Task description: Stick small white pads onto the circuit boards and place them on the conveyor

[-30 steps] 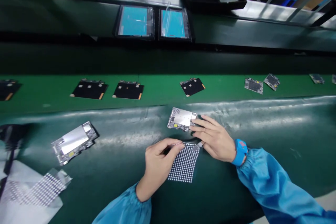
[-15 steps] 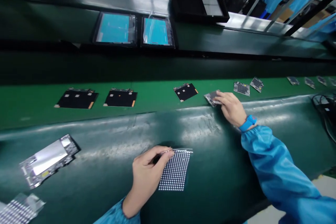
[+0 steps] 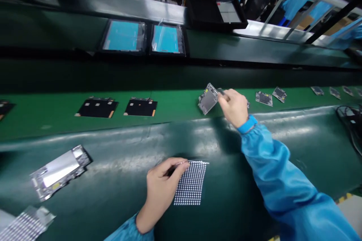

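Right hand [image 3: 233,106] gripped a grey, roughly rectangular circuit board with a small yellow patch [image 3: 208,99] by its right edge, thumb and fingers closed on it. The board was tilted, just left of that hand, over the bright green strip [image 3: 175,107]; couldn't tell if its lower corner touched. Blue band [image 3: 248,123] and blue sleeve [image 3: 285,169] sat behind the hand.

Left hand [image 3: 164,186] was closed in a pinch on a thin, silvery, straight-edged piece [image 3: 199,162]; tool or strip, couldn't tell. It pointed right from the fingertips, along the top of a clear sheet with rows of white dots [image 3: 190,186], just right of the hand, over the dark green mat [image 3: 226,211].

Well left of the left hand: a circuit board with a shiny silver plate [image 3: 60,171]; below that, another white-dotted sheet [image 3: 24,228], cut off by the frame.

Left of the right hand, on the strip: two black rectangular panels with pale squares [image 3: 97,108] [image 3: 140,107]. Right of it: two small grey boards [image 3: 264,98] [image 3: 279,94]. Beyond both hands: two blue-faced flat screens [image 3: 123,35] [image 3: 166,39].
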A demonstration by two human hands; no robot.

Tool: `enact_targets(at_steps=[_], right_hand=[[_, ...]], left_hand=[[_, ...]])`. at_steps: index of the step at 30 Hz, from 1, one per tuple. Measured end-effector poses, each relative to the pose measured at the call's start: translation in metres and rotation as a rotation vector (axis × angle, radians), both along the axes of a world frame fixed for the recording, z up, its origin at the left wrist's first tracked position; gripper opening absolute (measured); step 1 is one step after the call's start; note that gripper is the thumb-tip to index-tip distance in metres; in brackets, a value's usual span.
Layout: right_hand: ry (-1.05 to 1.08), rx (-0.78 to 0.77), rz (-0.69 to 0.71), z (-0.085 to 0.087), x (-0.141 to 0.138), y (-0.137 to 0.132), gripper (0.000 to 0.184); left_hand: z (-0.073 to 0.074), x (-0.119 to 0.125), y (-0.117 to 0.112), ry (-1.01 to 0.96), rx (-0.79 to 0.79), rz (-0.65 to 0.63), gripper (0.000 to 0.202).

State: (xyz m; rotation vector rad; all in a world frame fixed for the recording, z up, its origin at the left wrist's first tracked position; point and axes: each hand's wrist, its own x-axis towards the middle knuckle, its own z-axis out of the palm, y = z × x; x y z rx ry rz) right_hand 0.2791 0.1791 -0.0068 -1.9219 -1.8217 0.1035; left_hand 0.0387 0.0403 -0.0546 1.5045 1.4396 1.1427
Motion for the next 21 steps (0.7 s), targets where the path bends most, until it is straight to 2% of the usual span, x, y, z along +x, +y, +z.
enact_targets(at_steps=[2,4,6,8,10,13,15,18,21], right_hand=[[0.303,-0.046,0.034,-0.007,0.002,-0.016,0.037],[0.526,-0.198,0.090,-0.017,-0.001,-0.037,0.041],[0.560,-0.271,0.116,-0.024,-0.006,-0.058,0.036],[0.536,-0.210,0.115,-0.022,-0.008,-0.077,0.031],[0.644,-0.156,0.173,-0.013,-0.010,-0.091,0.034],[0.915,-0.276,0.391,-0.001,-0.016,-0.102,0.043],[1.087,-0.407,0.490,0.002,-0.022,-0.105,0.040],[1.346,-0.565,0.535,0.001,-0.031,-0.105,0.021],[1.370,-0.590,0.525,0.001,-0.038,-0.107,0.015]], left_hand=[[0.000,0.001,-0.001,-0.019,-0.018,-0.004,0.007],[0.001,0.003,-0.002,-0.042,-0.037,0.000,0.007],[0.001,0.003,-0.003,-0.065,-0.054,-0.001,0.007],[0.001,0.004,-0.003,-0.086,-0.063,-0.008,0.007],[0.001,0.004,-0.003,-0.104,-0.062,-0.014,0.008],[0.001,0.005,-0.003,-0.118,-0.055,-0.015,0.008],[0.001,0.005,-0.003,-0.119,-0.051,-0.015,0.007],[0.001,0.005,-0.003,-0.100,-0.033,-0.022,0.007],[0.002,0.005,-0.003,-0.085,-0.009,-0.034,0.008]])
